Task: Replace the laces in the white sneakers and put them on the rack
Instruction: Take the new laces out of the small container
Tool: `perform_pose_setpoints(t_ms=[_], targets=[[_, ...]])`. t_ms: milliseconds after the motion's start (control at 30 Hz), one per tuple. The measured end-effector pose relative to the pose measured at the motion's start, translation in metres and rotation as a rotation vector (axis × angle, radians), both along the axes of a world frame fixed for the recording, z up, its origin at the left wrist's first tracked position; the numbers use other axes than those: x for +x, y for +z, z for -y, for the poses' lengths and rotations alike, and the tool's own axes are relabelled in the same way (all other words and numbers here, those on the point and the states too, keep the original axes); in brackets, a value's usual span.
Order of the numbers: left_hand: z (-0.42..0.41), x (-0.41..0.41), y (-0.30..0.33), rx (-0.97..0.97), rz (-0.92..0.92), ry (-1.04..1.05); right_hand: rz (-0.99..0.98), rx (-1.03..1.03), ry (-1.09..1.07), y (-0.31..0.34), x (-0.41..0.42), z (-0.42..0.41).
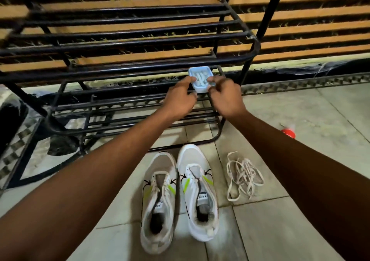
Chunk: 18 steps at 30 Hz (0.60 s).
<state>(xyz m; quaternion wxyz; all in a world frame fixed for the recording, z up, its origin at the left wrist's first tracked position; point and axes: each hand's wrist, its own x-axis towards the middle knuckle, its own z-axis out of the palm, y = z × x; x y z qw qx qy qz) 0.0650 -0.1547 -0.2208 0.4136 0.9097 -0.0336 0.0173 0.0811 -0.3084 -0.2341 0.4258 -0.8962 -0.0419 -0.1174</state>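
Two white sneakers with green accents stand side by side on the tiled floor, the left one [158, 202] and the right one [197, 192], both without laces. A loose pile of white laces [243, 175] lies on the floor to their right. A small light-blue box [200, 78] with white laces inside sits on a bar of the black metal rack [128, 68]. My left hand [179, 98] grips the box's left side and my right hand [226, 97] pinches its right side.
The rack has several tiers of black bars and stands against a slatted wooden wall. A red cap-like object [288, 133] lies on the floor at right. A dark bag [62, 145] sits under the rack at left. A patterned border runs along the floor's edge.
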Motion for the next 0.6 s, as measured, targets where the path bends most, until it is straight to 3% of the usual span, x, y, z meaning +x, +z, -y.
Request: perform_pose_setpoints(t_ms=[133, 367, 600], targets=[[-0.002, 0.000, 0.002, -0.097, -0.023, 0.075, -0.011, 0.115, -0.062, 0.004, -0.006, -0.004], [-0.028, -0.069, -0.004, -0.228, 0.092, 0.153, -0.013, 0.354, -0.027, -0.002, -0.051, -0.015], [-0.067, -0.134, -0.014, -0.401, 0.201, 0.193, -0.111, 0.379, 0.112, 0.008, -0.099, -0.042]])
